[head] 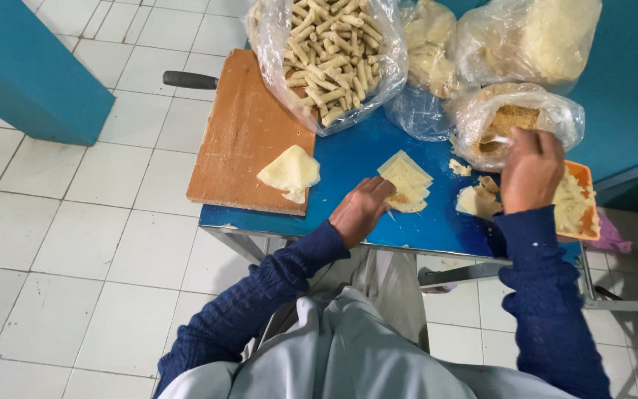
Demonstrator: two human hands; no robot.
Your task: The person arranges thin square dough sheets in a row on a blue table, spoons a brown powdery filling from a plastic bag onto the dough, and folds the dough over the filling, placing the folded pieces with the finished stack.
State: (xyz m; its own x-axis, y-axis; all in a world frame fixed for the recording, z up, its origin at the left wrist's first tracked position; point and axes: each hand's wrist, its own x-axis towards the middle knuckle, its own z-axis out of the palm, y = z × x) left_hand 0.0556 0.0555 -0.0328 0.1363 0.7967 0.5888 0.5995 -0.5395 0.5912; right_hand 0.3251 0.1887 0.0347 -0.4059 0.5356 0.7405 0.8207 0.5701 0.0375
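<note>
- A small blue table [348,159] stands on a white tiled floor [75,244], a teal wall [23,74] beside it.
- The left hand [359,210] lies loosely open on the table, fingertips touching the pale wrapper stack [406,181].
- The right hand [529,170], right of that stack, pinches a white spoon [502,140] in the bag of brown crumbs [515,118].
- A wooden board [241,140] lies left of the stack.

The right hand [530,168] covers most of the thin white tool it holds, so what kind of tool it is cannot be told, and its fingers also hide part of the bag of brown crumbs [515,118]. The top edge of the picture cuts off the bag of rolled sticks [330,55] and the two pale bags behind it. The left hand [359,210] hides one corner of the yellow sheets [406,181].
</note>
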